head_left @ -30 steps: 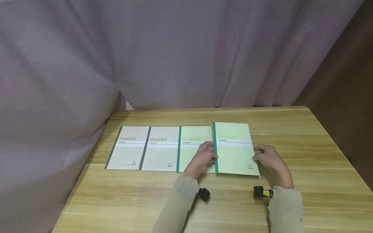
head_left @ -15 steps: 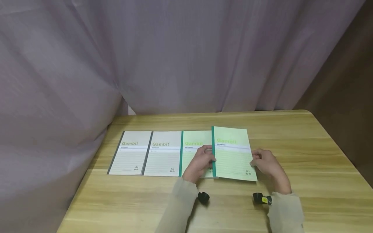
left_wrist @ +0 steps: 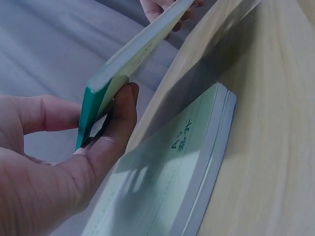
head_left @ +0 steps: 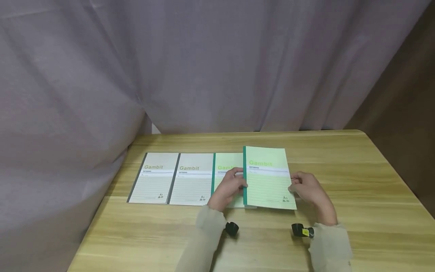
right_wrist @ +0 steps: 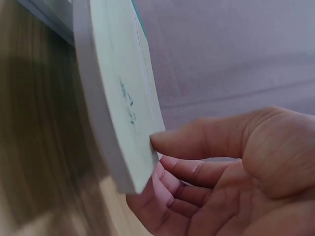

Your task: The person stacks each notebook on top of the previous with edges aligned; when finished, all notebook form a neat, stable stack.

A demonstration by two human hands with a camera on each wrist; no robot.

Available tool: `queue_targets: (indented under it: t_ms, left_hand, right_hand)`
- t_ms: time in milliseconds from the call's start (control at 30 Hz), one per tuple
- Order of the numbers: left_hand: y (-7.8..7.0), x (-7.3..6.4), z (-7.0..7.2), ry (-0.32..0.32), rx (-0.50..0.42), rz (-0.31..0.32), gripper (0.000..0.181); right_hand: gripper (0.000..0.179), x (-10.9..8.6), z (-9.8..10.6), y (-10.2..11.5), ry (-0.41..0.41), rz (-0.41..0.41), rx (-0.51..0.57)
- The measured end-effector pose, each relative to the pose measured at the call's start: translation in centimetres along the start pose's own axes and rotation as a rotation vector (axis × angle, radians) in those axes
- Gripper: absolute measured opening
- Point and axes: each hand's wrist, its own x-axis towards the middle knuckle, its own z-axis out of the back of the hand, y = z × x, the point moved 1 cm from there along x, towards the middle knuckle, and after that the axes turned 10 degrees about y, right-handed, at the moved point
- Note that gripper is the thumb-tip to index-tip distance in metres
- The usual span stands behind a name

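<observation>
Both hands hold up a green notebook (head_left: 268,181) marked "Gambit", with a darker green spine. At its spine, the left hand (head_left: 227,189) pinches it between thumb and fingers. The right hand (head_left: 310,190) pinches the opposite side near the lower corner, thumb on the cover in the right wrist view. Beneath its left part lies another green notebook (head_left: 227,158), partly hidden by the left hand and the raised one. In the left wrist view, the lying notebook (left_wrist: 167,162) shows two layers at its edge, with a gap below the raised notebook (left_wrist: 133,61).
Two white notebooks with grey spines, one far left (head_left: 154,185) and one beside it (head_left: 191,185), continue the row on the wooden table (head_left: 357,170). A grey-purple curtain (head_left: 210,68) hangs behind the table's back edge. Black wrist cameras sit at both cuffs.
Both hands have carried the raised green notebook leftward, so it overlaps more of the lying green one. The grips look the same. The head view has shifted slightly.
</observation>
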Motion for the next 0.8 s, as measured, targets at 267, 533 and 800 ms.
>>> queue_targets:
  t_ms: [267, 533, 800]
  left_hand:
    - [-0.4, -0.7, 0.3, -0.034, 0.004, 0.007, 0.062]
    - [-0.2, -1.8, 1.9, -0.068, 0.013, -0.03, 0.061]
    - [-0.7, -2.8, 3.0, -0.064, 0.034, -0.033, 0.06]
  right_hand:
    - [0.045, 0.2, -0.6, 0.9, -0.015, 0.025, -0.019]
    - [0.041, 0.6, -1.7, 1.7, 0.002, 0.101, -0.038]
    - [0.035, 1.0, -2.5, 2.8, 0.02, 0.141, -0.03]
